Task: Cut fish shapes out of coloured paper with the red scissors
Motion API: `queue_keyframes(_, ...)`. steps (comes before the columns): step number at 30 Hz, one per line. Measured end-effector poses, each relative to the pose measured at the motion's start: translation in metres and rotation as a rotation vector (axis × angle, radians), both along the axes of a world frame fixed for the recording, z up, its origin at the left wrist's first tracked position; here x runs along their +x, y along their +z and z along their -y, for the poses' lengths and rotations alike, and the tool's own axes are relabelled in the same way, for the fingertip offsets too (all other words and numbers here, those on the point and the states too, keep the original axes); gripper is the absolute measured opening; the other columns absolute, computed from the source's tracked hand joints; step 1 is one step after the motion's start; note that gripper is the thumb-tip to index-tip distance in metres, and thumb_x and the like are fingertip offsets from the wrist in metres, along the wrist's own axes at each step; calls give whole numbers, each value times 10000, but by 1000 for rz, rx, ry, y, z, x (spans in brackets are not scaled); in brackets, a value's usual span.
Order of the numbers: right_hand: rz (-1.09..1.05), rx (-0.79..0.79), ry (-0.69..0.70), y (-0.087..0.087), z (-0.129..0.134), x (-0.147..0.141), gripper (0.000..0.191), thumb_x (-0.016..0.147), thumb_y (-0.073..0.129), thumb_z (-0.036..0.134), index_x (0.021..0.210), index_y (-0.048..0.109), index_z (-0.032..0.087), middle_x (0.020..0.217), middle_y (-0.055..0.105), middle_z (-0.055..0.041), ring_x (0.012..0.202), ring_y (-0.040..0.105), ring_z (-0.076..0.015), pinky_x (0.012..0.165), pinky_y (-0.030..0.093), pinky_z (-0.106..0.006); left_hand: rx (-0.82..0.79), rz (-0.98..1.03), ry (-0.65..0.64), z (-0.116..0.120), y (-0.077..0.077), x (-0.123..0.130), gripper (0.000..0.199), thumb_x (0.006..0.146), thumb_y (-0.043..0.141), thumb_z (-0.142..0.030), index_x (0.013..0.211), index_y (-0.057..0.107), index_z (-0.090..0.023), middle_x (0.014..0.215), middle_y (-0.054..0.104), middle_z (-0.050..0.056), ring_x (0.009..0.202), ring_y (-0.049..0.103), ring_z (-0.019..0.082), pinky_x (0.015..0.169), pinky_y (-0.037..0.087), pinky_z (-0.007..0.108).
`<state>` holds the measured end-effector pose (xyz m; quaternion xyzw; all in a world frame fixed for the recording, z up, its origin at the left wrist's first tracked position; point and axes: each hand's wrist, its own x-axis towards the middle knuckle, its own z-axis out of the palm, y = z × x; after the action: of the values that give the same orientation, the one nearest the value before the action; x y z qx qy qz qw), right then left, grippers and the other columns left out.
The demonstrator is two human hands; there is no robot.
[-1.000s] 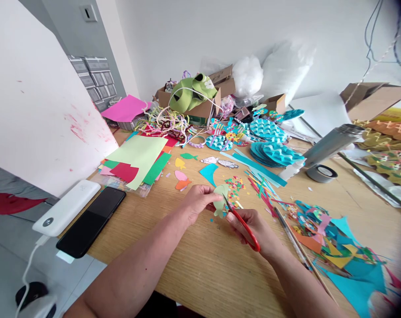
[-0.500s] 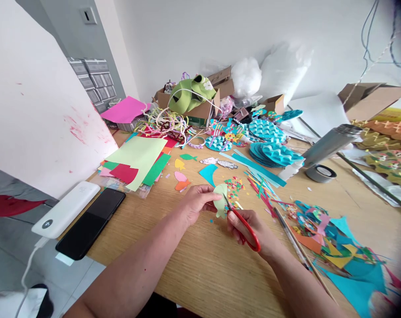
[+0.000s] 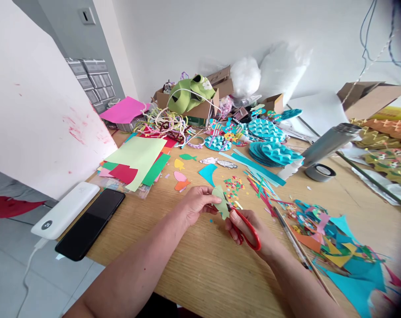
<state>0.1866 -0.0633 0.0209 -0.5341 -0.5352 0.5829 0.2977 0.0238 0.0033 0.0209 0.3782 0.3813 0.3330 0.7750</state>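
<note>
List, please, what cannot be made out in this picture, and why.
All in the head view:
Left hand: some fingertips, hidden behind the green paper.
Scissors: part of the handles, covered by the right hand.
Cardboard box: much of the inside, hidden by the green cloth.
Paper bits: exact shapes, too small.
White cable: far end, cut off by the bottom edge.
</note>
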Motion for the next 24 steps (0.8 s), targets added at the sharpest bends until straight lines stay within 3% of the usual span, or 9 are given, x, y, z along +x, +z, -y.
queue_keyframes(12, -148, 44, 121, -8, 1, 3, 601, 748, 542, 732, 755, 588, 133, 575, 542, -6, 503, 479, -110, 497, 349, -240, -223, 126, 55, -3, -1, -1, 245, 522, 791, -192, 702, 639, -122, 689, 670, 40, 575, 602, 107, 556, 469, 217)
queue_keyframes(24, -86, 38, 69, -2, 1, 1, 592, 717, 559, 747, 624, 515, 165, 546, 512, 3, 477, 457, -100, 470, 328, -233, -3, -12, 20, 0, -2, 0, 285, 500, 802, -288, 663, 655, -105, 658, 636, 33, 575, 562, 101, 575, 432, 243)
